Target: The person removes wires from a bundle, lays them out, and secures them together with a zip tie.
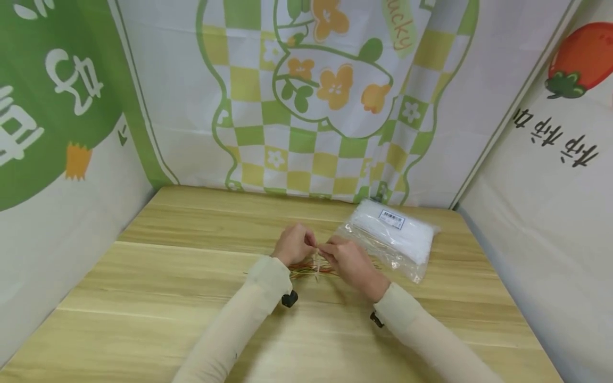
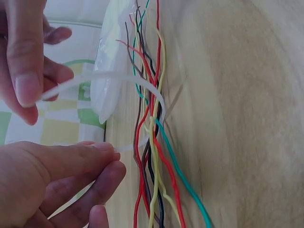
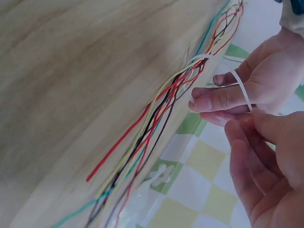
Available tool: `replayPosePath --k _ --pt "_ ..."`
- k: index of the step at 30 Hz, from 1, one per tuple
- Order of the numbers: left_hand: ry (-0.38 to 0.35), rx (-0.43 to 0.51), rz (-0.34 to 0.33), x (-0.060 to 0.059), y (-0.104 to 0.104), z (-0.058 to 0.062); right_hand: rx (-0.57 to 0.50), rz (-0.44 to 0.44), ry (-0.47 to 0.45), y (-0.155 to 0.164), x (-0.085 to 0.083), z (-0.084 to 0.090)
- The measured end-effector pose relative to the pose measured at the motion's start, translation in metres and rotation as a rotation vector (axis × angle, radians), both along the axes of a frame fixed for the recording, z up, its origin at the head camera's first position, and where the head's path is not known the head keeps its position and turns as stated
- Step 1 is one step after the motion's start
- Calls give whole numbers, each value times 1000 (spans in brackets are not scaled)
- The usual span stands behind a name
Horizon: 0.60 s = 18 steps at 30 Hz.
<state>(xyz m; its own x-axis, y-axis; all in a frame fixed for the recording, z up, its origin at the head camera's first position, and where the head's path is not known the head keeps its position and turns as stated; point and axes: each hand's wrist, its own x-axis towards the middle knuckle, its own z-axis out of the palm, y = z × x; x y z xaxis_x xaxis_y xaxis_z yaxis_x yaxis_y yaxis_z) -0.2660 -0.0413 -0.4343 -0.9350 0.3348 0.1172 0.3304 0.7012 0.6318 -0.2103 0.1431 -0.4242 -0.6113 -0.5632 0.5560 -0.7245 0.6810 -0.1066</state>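
Observation:
A bundle of thin coloured wires (image 1: pixel 306 270) lies on the wooden table (image 1: pixel 167 276) beneath both hands. A white zip tie (image 2: pixel 156 102) loops around the wires (image 2: pixel 152 156). My left hand (image 1: pixel 294 244) pinches one end of the tie between thumb and fingers (image 2: pixel 107 152). My right hand (image 1: pixel 347 260) pinches the other end, close against the left hand. In the right wrist view the tie (image 3: pixel 242 88) arcs from the wires (image 3: pixel 156 118) over the left hand's finger (image 3: pixel 223 97) to the right hand (image 3: pixel 256 137).
A clear plastic bag of white zip ties (image 1: pixel 392 236) lies just right of and behind the hands. Printed cloth walls (image 1: pixel 306 106) enclose the table at the back and on both sides. Bare wood extends to the left and front.

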Motion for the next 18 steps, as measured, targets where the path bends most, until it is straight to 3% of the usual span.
replayPosePath --k 8,18 --pt "34 9 -14 7 4 0 -60 -49 -95 -1 -11 0" --pt "61 28 -11 9 6 -4 -5 -12 -91 3 -21 -3"
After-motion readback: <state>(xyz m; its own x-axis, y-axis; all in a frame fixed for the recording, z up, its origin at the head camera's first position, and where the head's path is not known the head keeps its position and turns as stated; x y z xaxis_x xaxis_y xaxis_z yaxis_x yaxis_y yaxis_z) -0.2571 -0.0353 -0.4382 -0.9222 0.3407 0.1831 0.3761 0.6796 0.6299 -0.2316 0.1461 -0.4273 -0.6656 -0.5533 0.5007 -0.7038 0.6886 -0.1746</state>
